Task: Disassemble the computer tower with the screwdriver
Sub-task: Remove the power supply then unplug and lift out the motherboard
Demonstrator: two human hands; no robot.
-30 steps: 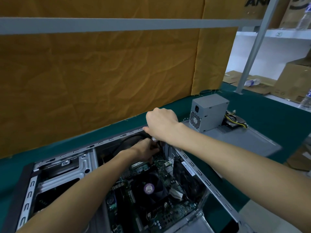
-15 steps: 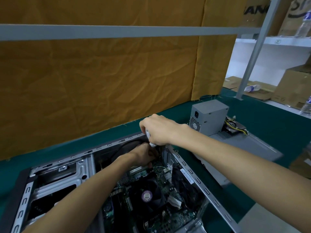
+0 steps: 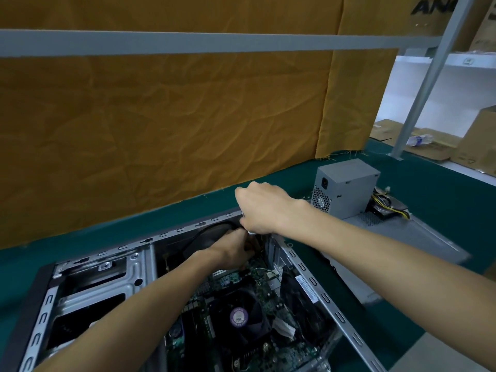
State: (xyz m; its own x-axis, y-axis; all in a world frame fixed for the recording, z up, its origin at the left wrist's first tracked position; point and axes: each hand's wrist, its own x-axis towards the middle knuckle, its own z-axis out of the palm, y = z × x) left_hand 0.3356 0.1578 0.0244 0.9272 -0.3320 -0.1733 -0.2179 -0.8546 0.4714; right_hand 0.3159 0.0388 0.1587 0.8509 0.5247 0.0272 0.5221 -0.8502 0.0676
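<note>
**Both hands at the far corner of the open case, tool mostly hidden**

While the computer tower (image 3: 303, 267) lies on its side on the green table (image 3: 442, 189) with its side panel off, both hands meet at its far inner corner. The right hand (image 3: 264, 208) hovers over the case's top rail, fingers curled round the screwdriver (image 3: 251, 232); only a small pale and metallic bit of the tool peeks out below the fist, and its tip is hidden behind the other hand. The left hand (image 3: 236, 249) reaches down inside the case just beneath; its fingers bend into the shadow near a black cable (image 3: 206, 229), and I cannot tell whether they grip anything, since the fingertips are covered by the right hand and the dark interior. Which screw or part is being worked on cannot be made out.

Inside, the motherboard (image 3: 236, 277) shows a round black fan (image 3: 239, 316) with a purple label; the near end of the case is cut off by the bottom edge. Beyond the right forearm, a grey power supply (image 3: 346, 186) stands on a flat grey panel (image 3: 418, 237), with a bundle of coloured wires (image 3: 389, 202) behind it. An orange cloth (image 3: 161, 130) hangs behind the table.
</note>
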